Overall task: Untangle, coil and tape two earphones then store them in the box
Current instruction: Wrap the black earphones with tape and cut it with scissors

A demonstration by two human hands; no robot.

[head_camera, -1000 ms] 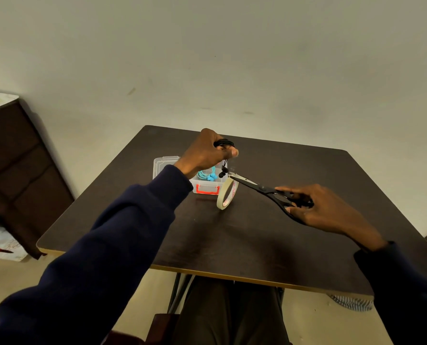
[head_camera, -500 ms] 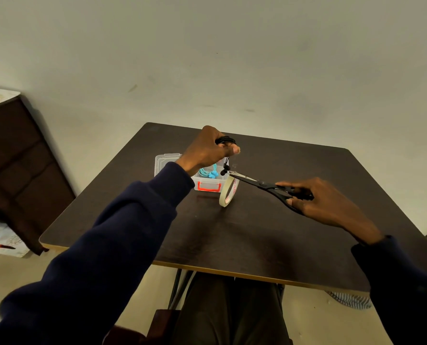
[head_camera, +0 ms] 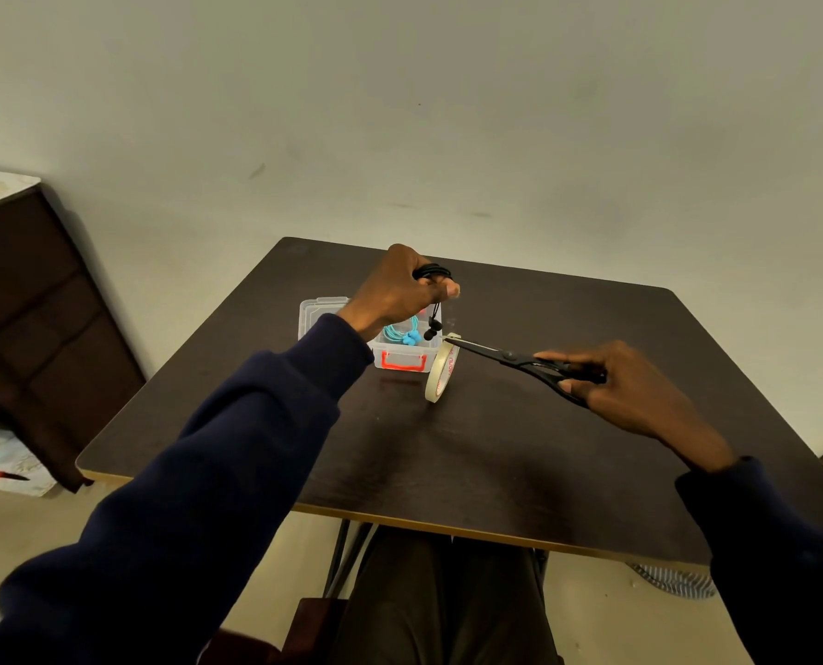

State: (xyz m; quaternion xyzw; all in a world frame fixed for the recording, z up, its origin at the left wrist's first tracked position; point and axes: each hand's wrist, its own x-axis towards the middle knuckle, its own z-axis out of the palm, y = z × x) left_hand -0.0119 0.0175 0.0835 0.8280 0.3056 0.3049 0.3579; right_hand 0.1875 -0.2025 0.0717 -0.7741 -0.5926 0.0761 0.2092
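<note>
Hardly anything is shifting since a second ago: both hands are staying in place, the right hand (head_camera: 640, 391) sitting only slightly farther right. The left hand (head_camera: 400, 292) is gripping a coiled black earphone (head_camera: 431, 271) above the clear box (head_camera: 381, 357), the earbuds dangling over the box's right end. The right hand is holding black scissors (head_camera: 510, 357) by the handles, tips reaching the top of a tape roll (head_camera: 441, 371) that is standing on edge just beside the box. A blue earphone (head_camera: 402, 333) is lying coiled inside the box on the dark table (head_camera: 496, 448).
</note>
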